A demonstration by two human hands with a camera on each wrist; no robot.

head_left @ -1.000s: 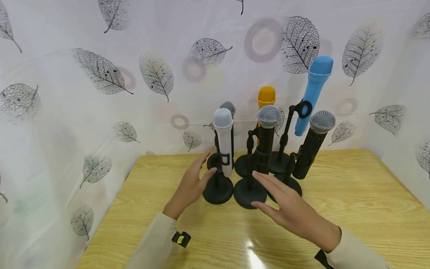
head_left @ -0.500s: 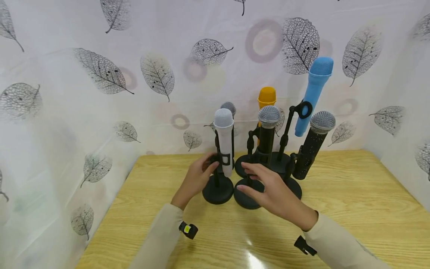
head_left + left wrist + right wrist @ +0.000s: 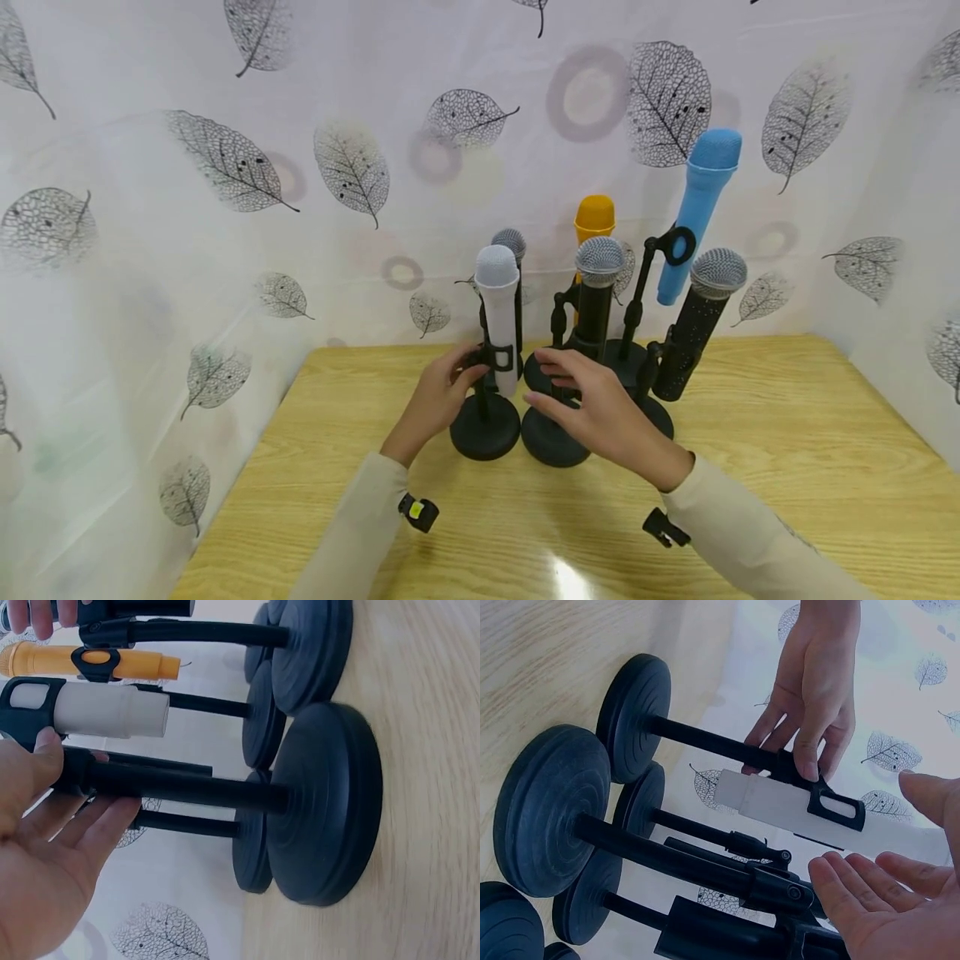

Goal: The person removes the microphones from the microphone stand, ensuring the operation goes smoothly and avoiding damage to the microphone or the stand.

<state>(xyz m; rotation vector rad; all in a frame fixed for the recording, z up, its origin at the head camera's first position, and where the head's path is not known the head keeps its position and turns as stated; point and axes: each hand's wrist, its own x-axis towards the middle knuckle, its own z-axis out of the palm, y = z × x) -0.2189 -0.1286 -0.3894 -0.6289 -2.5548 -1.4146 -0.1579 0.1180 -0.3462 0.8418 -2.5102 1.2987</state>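
The upper post (image 3: 187, 786) of a black desk stand (image 3: 484, 429) is pinched by the thumb and fingers of the left hand (image 3: 431, 404), close to the clip (image 3: 26, 720). The white microphone (image 3: 497, 292) is carried in that clip, nearly upright, at the front left of the cluster. Nothing is held by the right hand (image 3: 600, 408); its fingers are parted wide from the thumb near the front-middle stand (image 3: 551, 446), though whether that stand is touched cannot be told.

For a sure hold, the post is best kept firmly pinched and the round base level, since the load seems to sit high and the clip might swivel.

Tight quarters are found to the right, where the front-middle base is set just beside, and behind, where a silver-headed microphone (image 3: 509, 243) is placed. Open bench (image 3: 337, 400) is offered on the left and toward the person, so the freest path is judged to lie there. The bench's far edge is backed by leaf-printed cloth (image 3: 337, 267), by which rearward movement would be limited.
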